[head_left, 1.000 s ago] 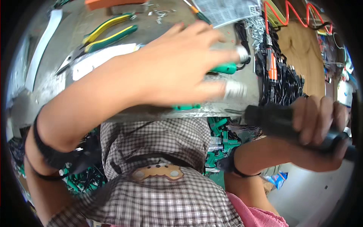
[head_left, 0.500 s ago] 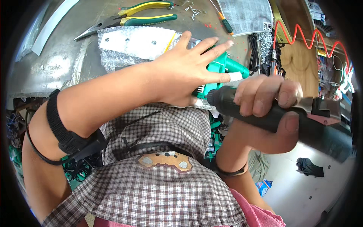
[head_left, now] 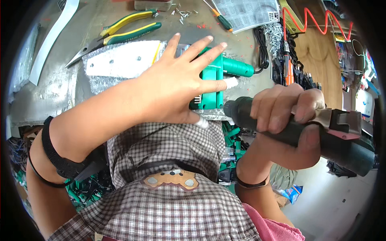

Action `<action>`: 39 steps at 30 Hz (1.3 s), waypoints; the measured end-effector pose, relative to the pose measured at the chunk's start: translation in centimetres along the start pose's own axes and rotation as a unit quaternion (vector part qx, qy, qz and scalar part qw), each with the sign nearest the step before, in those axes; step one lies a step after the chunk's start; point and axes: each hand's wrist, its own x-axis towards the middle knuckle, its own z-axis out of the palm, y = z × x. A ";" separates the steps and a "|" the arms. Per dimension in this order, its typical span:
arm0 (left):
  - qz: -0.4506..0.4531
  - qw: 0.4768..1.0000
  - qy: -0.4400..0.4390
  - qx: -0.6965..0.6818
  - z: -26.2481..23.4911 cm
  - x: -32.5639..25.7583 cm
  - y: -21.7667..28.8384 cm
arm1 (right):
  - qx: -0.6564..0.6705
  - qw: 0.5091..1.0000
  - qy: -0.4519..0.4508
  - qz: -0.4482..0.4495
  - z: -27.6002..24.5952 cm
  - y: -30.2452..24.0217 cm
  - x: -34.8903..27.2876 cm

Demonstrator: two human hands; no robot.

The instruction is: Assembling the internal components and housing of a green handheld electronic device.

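My left hand (head_left: pixel 177 82) lies flat with fingers spread on a green plastic device (head_left: pixel 219 80) at the near edge of the metal workbench (head_left: pixel 48 92). My right hand (head_left: pixel 285 116) is closed around the dark green body of a power screwdriver (head_left: pixel 305 128), held level just right of the green device, its nose pointing left toward that device's near end. A white perforated strip (head_left: pixel 120 62) lies on a silvery padded sheet beside my left hand.
Green-and-yellow pliers (head_left: pixel 116 34) lie at the back left, with loose screws (head_left: pixel 183 14) and a small screwdriver (head_left: pixel 221 20) behind. A coiled red cable (head_left: pixel 313 20) and black cords (head_left: pixel 281 60) sit to the right. Green parts (head_left: pixel 229 136) fill a bin under the bench edge.
My right hand has brought the power screwdriver up and leftward toward the green device. My left hand has drawn back from the far bench and settled, fingers spread, on that device.
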 end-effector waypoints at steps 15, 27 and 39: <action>-0.136 0.978 0.113 -0.108 -1.9 0.5 1.3 | 0.056 0.994 -0.095 0.000 -3.6 -2.2 5.0; -0.255 0.959 0.014 -0.123 0.5 0.8 -0.6 | -0.014 0.997 0.069 0.031 -1.4 4.0 7.3; -0.261 0.959 0.034 -0.107 1.0 0.4 -0.7 | 0.023 0.998 -0.011 0.061 -1.9 5.9 7.2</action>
